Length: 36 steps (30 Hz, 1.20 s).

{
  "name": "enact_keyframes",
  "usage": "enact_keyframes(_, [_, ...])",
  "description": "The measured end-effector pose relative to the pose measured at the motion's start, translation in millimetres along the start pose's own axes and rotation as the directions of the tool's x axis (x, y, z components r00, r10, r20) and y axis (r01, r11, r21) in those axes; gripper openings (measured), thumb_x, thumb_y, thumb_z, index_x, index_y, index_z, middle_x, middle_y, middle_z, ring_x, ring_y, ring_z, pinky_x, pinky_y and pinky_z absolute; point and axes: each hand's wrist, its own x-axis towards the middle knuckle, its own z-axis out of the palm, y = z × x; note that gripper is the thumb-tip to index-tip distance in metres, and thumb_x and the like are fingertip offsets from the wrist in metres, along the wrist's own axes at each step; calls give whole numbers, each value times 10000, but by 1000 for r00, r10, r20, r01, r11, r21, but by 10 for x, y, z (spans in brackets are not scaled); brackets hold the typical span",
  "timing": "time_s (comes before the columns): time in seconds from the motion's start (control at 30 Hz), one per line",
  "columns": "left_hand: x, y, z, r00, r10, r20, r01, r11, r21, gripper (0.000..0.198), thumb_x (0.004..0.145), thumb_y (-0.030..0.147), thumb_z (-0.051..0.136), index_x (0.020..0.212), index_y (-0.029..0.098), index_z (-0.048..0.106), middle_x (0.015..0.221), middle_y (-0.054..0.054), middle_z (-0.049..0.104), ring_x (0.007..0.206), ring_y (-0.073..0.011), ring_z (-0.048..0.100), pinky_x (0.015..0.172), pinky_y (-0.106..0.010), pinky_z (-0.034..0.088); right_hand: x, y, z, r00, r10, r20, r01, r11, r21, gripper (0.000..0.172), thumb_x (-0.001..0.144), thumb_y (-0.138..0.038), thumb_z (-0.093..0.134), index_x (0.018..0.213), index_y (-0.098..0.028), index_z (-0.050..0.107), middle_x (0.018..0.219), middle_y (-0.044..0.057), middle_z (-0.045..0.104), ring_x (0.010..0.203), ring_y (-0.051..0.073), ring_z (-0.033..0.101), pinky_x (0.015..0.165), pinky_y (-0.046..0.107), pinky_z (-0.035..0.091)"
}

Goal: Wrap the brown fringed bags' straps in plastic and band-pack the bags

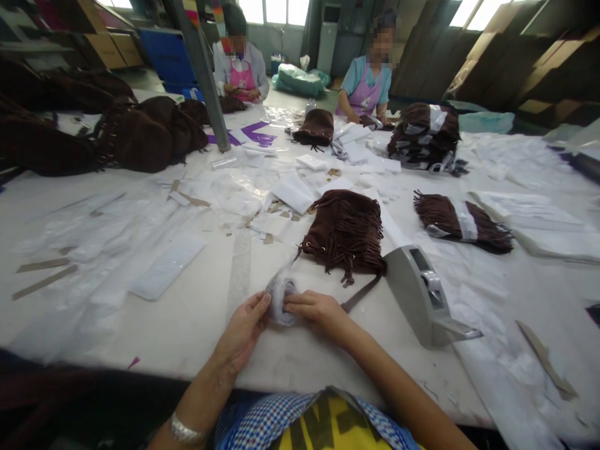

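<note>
Close to the table's front edge, my left hand [247, 325] grips the left side of a grey-white wrapped bag strap [280, 301], which is coiled into a small loop. From the other side, my right hand [323, 314] has its fingers in the loop, closed on the coil. The fingertips inside are partly hidden. Just beyond my hands lies a dark brown fringed bag [345, 231], with the strap running from its left corner to the coil. A bare brown length of strap [363, 292] shows past my right hand.
A grey tape dispenser [412, 294] stands to the right. Beyond it are a banded fringed bag [462, 219] and a bag stack [424, 137]. Brown bags [140, 134] crowd the far left, near a metal post [199, 75]. Plastic and paper litter the table; two co-workers sit opposite.
</note>
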Motion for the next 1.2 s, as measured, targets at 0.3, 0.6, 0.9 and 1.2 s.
enact_keyframes(0.3, [-163, -72, 140, 944, 322, -67, -281, 895, 346, 309, 790, 386, 746, 989, 172, 648, 1003, -58, 735, 983, -205, 672, 901, -311, 506, -57, -519, -53, 894, 356, -271, -351, 934, 71, 229, 951, -233, 546, 1136, -217, 681, 1120, 85, 718, 1011, 232, 607, 923, 386, 471])
enact_keyframes(0.6, [-264, -275, 205, 825, 565, 0, -373, 546, 750, 193, 853, 394, 661, 920, 215, 684, 1083, -70, 713, 997, -234, 656, 886, -357, 511, 10, -603, 273, 703, 698, -136, -403, 549, 732, 343, 930, -442, 555, 774, -165, 684, 681, 2, 663, 624, 139, 617, 622, 244, 491])
enact_keyframes(0.9, [-365, -210, 95, 889, 453, 61, -372, 639, 673, 246, 852, 435, 648, 845, 193, 690, 988, -66, 731, 984, -234, 667, 815, -314, 516, -49, -720, 398, 644, 753, -133, -347, 443, 827, 388, 869, -493, 625, 694, -150, 671, 624, -8, 603, 615, 128, 564, 634, 242, 463])
enact_keyframes(1.2, [-361, -153, -16, 976, 214, -36, -155, 804, 573, 480, 751, 506, 732, 1074, 152, 722, 980, -95, 743, 838, -223, 674, 673, -288, 508, -153, -743, 411, 762, 549, -344, -352, 797, 491, 294, 916, -360, 605, 687, -188, 673, 818, 38, 688, 816, 176, 637, 772, 268, 497])
